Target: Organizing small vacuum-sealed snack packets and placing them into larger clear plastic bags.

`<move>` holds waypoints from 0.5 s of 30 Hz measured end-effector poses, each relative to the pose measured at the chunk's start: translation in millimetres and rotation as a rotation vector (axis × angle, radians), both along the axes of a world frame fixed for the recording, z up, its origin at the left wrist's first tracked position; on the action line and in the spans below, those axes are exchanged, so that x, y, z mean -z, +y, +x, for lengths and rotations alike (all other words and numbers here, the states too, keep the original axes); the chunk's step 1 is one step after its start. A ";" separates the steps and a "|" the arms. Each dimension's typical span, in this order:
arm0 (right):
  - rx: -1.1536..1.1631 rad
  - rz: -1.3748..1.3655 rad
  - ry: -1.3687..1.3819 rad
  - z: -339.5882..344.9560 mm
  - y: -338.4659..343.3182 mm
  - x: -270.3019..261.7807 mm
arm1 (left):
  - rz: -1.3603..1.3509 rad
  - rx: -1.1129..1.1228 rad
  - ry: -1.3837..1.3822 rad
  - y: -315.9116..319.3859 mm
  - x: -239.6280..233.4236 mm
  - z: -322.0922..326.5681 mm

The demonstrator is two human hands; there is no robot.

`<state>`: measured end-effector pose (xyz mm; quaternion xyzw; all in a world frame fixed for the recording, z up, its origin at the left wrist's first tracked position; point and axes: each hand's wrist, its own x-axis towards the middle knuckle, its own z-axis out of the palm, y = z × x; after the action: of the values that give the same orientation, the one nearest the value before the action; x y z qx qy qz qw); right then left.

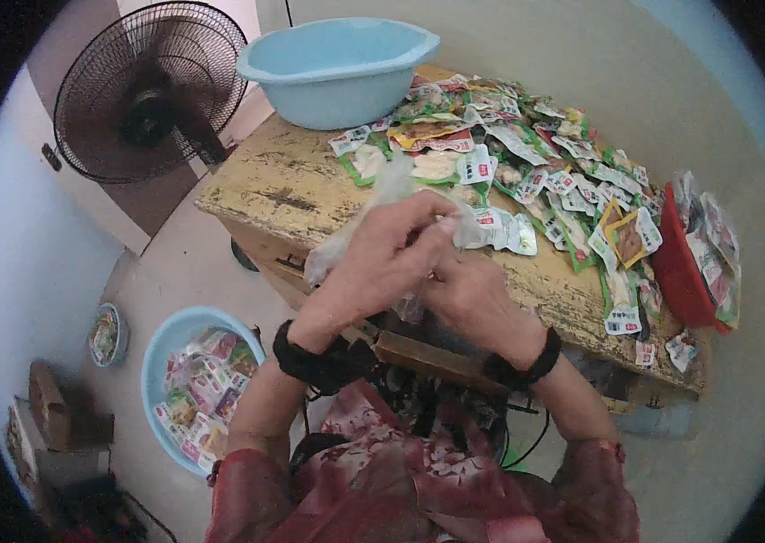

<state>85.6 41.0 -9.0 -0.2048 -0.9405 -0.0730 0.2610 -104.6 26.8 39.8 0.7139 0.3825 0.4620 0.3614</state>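
Observation:
My left hand (382,251) and my right hand (481,298) meet above the front edge of a worn, yellow-painted wooden table (274,183). Between their fingers they grip a clear plastic bag (393,180), whose film shows beyond and to the left of my left hand. What the bag holds is mostly hidden by my hands. Just past my fingers lie sealed food packets (433,165), part of a wide heap covering the table's middle and right. Some have green edges with pale contents; a few are yellow-edged with brown contents (629,239).
A large light-blue plastic basin (342,95) stands at the table's back left, beside a black fan (151,102). A red container (681,258) with packets leans at the right end. On the floor, a blue tub (151,366) holds more packets; cardboard boxes (67,414) sit lower left.

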 end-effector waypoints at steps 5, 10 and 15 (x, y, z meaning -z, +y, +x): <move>0.068 -0.240 -0.054 -24.0 15.3 -0.1 | 0.294 -0.173 0.203 4.5 16.4 10.2; -0.140 -0.215 0.072 -33.8 33.8 -13.6 | 0.187 -0.244 0.209 -1.8 4.3 -1.2; -0.032 -0.356 -0.207 -36.6 38.4 -24.3 | 0.466 -0.659 0.374 32.8 35.6 -75.2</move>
<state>48.9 79.3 15.3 -0.2241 -0.9635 0.0777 0.1239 -179.8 59.7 4.2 0.6877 0.5339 0.4892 -0.0512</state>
